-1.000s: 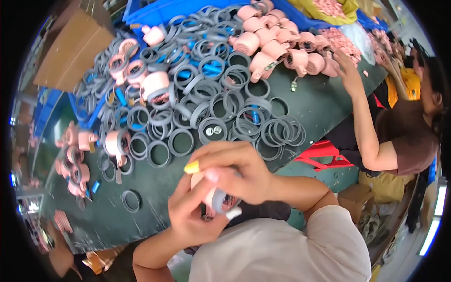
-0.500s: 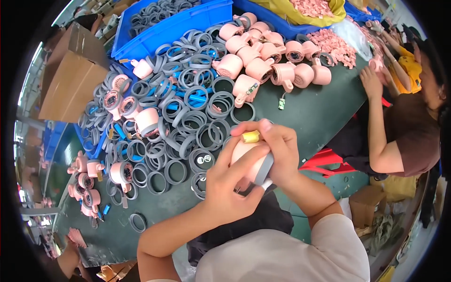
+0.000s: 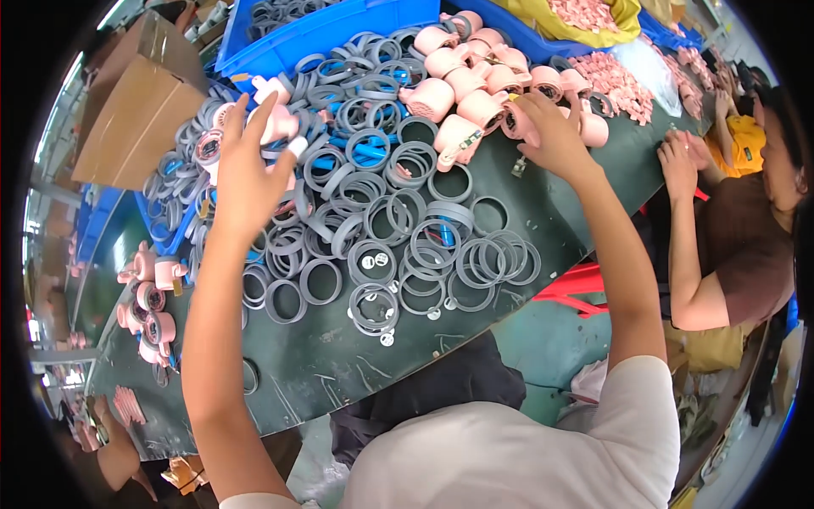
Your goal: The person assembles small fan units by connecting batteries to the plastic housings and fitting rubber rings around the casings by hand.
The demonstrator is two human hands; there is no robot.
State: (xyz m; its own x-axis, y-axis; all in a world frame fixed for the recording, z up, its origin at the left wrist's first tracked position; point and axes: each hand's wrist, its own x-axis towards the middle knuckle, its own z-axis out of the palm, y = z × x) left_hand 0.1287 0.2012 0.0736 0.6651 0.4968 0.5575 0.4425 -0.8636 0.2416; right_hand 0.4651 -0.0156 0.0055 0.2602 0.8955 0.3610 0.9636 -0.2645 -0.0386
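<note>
My left hand (image 3: 254,165) is raised over the left side of the pile, fingers spread, with white wrapping on its thumb tip. It holds nothing that I can see. Just beyond its fingers lies a pink cup-shaped housing (image 3: 278,124). At the far right of the heap my right hand (image 3: 555,140) curls its fingers round another pink housing (image 3: 514,121), which still rests among the others. A small green circuit board (image 3: 519,166) hangs below that housing. Loose grey rings (image 3: 322,282) cover the table between my arms, with blue cylinders (image 3: 369,153) among them.
A blue bin (image 3: 339,34) of grey rings stands at the back, beside a cardboard box (image 3: 136,119). Small pink parts (image 3: 615,85) are heaped at the back right near a yellow bag (image 3: 585,34). A co-worker (image 3: 729,229) sits at the right; a red stool (image 3: 577,288) is below.
My hands have come apart from the pink housing with a grey ring they held together. The left has gone to the far left, the right to the housings at far right.
</note>
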